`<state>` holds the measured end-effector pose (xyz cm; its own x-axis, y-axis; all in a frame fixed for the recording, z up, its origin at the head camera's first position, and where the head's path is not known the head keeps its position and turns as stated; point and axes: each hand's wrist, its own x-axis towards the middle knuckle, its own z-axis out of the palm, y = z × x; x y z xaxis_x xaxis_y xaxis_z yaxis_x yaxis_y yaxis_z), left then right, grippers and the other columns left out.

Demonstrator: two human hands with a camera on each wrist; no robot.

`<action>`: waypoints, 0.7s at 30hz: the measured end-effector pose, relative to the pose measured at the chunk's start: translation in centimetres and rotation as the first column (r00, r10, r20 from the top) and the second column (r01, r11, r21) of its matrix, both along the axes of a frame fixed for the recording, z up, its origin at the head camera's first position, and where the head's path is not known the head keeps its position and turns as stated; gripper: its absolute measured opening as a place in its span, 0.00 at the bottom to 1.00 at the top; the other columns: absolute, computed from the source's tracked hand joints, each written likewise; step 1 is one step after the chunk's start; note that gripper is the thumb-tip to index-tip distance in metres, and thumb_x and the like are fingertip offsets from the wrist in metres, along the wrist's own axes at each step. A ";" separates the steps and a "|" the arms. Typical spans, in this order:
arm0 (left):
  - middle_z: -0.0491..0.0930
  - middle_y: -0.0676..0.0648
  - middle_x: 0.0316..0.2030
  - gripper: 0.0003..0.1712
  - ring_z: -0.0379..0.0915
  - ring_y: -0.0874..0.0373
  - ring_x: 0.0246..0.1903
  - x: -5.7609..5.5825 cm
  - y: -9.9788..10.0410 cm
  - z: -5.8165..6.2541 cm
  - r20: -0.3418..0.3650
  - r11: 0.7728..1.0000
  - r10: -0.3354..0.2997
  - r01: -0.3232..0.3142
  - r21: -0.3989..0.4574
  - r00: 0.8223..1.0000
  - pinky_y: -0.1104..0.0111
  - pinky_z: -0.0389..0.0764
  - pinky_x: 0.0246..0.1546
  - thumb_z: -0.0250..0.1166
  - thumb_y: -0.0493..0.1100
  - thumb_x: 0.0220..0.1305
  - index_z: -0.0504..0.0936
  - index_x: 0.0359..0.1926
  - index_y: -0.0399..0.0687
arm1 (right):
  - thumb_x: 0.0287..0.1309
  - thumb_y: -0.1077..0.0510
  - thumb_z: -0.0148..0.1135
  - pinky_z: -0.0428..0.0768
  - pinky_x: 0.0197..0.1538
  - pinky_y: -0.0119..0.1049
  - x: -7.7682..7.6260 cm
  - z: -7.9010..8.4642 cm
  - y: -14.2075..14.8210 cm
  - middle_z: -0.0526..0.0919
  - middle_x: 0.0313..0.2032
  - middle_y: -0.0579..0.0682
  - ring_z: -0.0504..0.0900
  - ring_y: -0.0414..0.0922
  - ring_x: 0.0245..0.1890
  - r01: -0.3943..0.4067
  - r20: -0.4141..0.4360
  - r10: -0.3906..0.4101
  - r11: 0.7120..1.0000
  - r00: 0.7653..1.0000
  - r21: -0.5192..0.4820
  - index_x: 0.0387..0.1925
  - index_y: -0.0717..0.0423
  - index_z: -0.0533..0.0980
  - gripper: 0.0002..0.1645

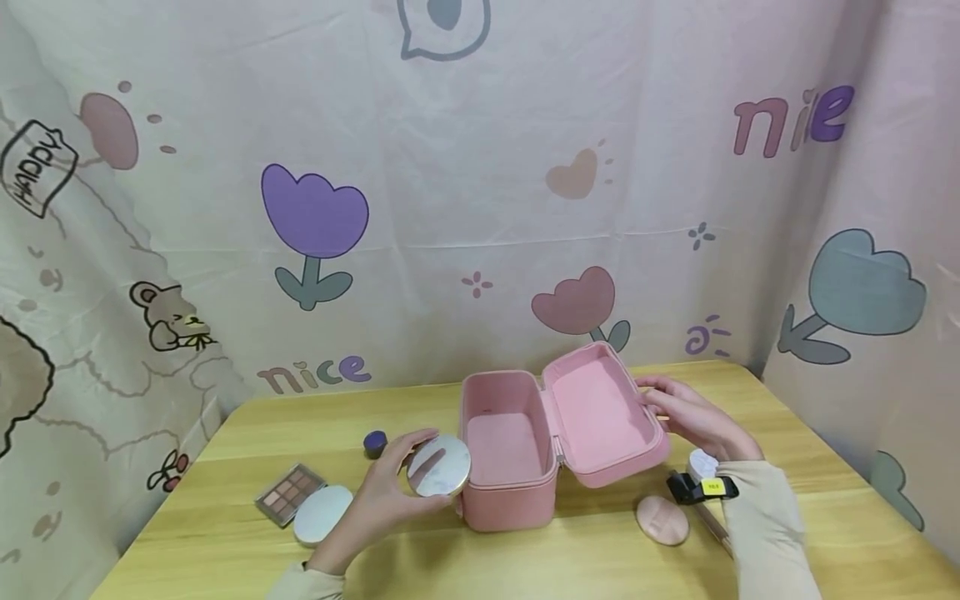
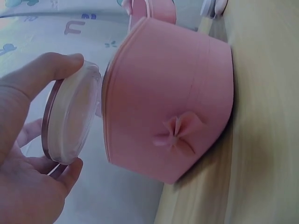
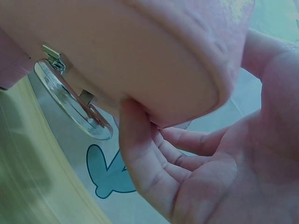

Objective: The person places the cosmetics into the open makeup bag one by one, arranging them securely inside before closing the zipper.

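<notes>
My left hand [image 1: 386, 487] grips a round powder compact [image 1: 439, 467] by its edge, with a shiny mirror-like top and gold rim. In the left wrist view the compact [image 2: 74, 114] is tilted on its side, clear-walled, right beside the rim of a pink cosmetic case [image 1: 510, 508]. A pink bow [image 2: 176, 134] decorates the case's near end. The case stands with its lid [image 1: 603, 408] swung out to the right. My right hand [image 1: 697, 421] holds the lid's far edge, fingers and thumb around the rim. A silver handle [image 3: 70, 98] hangs from the lid's outside.
Left on the wooden table [image 1: 247, 442] lie an eyeshadow palette [image 1: 291, 493], a white disc [image 1: 322, 515] and a small dark-blue jar [image 1: 375, 444]. A pinkish puff [image 1: 662, 520], a brush handle [image 1: 712, 529] and a small white item [image 1: 702, 463] lie right. A printed curtain [image 1: 465, 183] hangs behind.
</notes>
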<state>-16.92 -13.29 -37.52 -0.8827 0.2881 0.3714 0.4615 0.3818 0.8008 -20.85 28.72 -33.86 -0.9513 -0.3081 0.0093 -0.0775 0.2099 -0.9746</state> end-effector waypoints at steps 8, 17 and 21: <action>0.75 0.44 0.55 0.42 0.69 0.43 0.54 -0.1 0.9 0.5 -0.031 1.000 -0.023 0.023 -0.005 0.999 0.53 0.72 0.54 0.82 0.42 0.37 0.75 0.58 0.43 | 0.68 0.56 0.47 0.78 0.47 0.37 0.2 0.2 -0.1 0.69 0.54 0.65 0.75 0.42 0.44 0.016 0.002 -0.016 1.000 1.000 0.006 0.66 0.78 0.49 0.36; 0.75 0.47 0.54 0.43 0.69 0.48 0.54 0.1 1.4 0.9 -0.007 1.000 -0.001 0.001 -0.017 1.000 0.54 0.73 0.53 0.82 0.43 0.37 0.76 0.58 0.47 | 0.70 0.55 0.47 0.78 0.47 0.37 0.0 -0.1 0.0 0.70 0.53 0.62 0.75 0.41 0.44 0.004 -0.007 -0.004 1.000 1.000 0.001 0.66 0.78 0.49 0.36; 0.75 0.49 0.54 0.44 0.68 0.48 0.55 0.1 1.7 1.0 -0.011 1.000 0.016 -0.016 -0.018 1.000 0.50 0.71 0.53 0.83 0.43 0.35 0.76 0.58 0.47 | 0.71 0.54 0.47 0.77 0.48 0.37 0.0 0.0 0.2 0.67 0.56 0.66 0.75 0.41 0.45 0.001 -0.007 -0.001 1.000 1.000 0.017 0.66 0.77 0.49 0.37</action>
<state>-16.78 -11.55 -36.53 -0.8831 0.2807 0.3761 0.4641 0.4035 0.7886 -20.86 28.89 -33.85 -0.9515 -0.3076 0.0103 -0.0838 0.2268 -0.9703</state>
